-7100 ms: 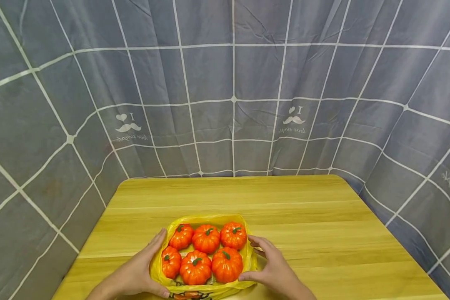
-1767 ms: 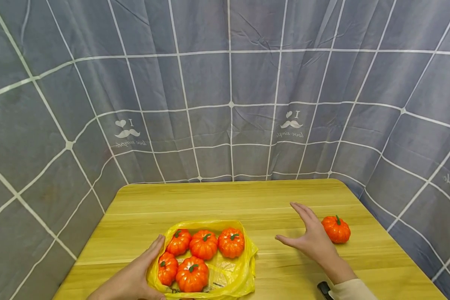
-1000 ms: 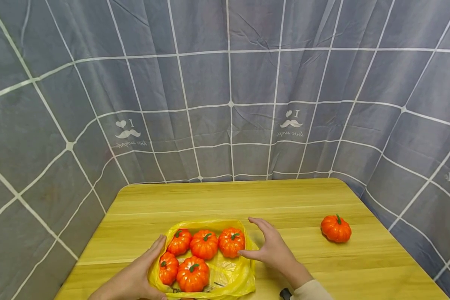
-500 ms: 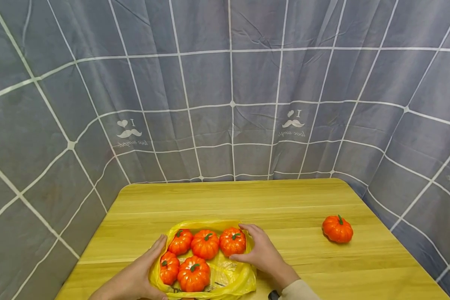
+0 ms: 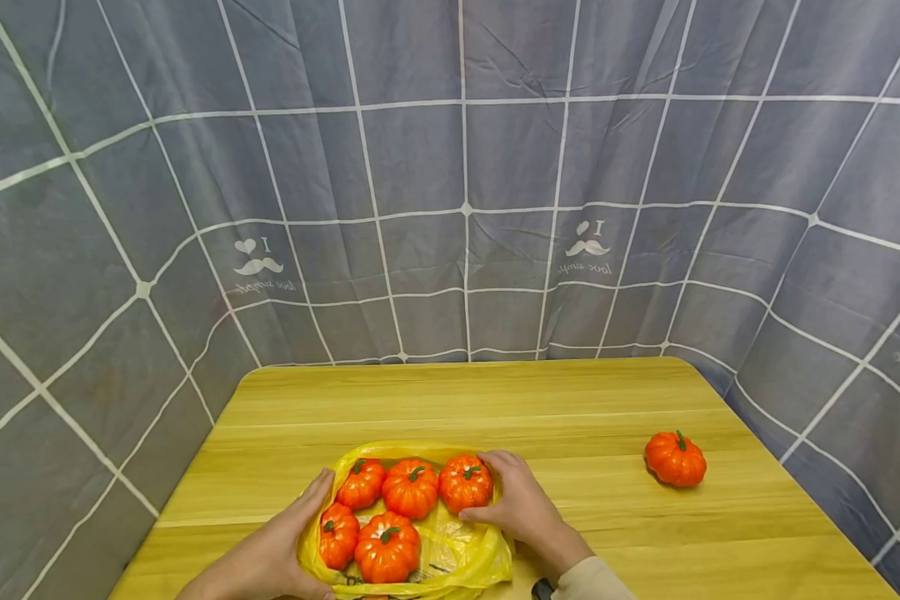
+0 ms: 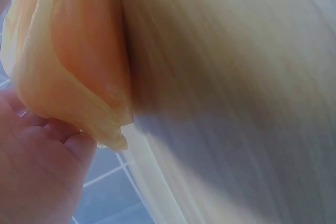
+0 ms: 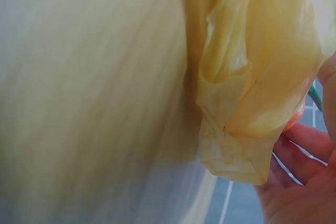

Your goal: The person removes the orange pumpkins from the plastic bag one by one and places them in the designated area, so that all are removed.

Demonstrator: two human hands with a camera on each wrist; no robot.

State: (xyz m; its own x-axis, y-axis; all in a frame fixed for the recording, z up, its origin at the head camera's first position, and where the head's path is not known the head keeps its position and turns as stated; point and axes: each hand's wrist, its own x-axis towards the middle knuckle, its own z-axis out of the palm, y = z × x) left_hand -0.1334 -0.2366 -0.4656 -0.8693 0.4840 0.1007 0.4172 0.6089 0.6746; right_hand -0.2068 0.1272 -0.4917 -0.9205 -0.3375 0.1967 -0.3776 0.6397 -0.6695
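Several small, glossy orange pumpkins with green stems sit in a yellow plastic bag [image 5: 457, 575], its mouth spread wide near the table's front edge. My left hand [image 5: 281, 546] rests against the bag's left side, fingers fairly straight and thumb along the front. In the left wrist view its fingers touch the bag [image 6: 79, 77]. With thumb in front and fingers behind, my right hand [image 5: 521, 504] grips the back-right pumpkin [image 5: 463, 483], still inside the bag. The right wrist view shows the bag's side [image 7: 262, 77] near this hand [image 7: 310, 177]; the pumpkin is mostly hidden there.
Another orange pumpkin [image 5: 675, 458] stands alone on the right part of the wooden table [image 5: 450, 400]. A grey curtain [image 5: 450, 167] with white grid lines surrounds the table at the back and sides.
One pumpkin has gone from the bag's front right to the table's right side. My right hand has come back left and closed on the back-right pumpkin. The left hand stays at the bag.
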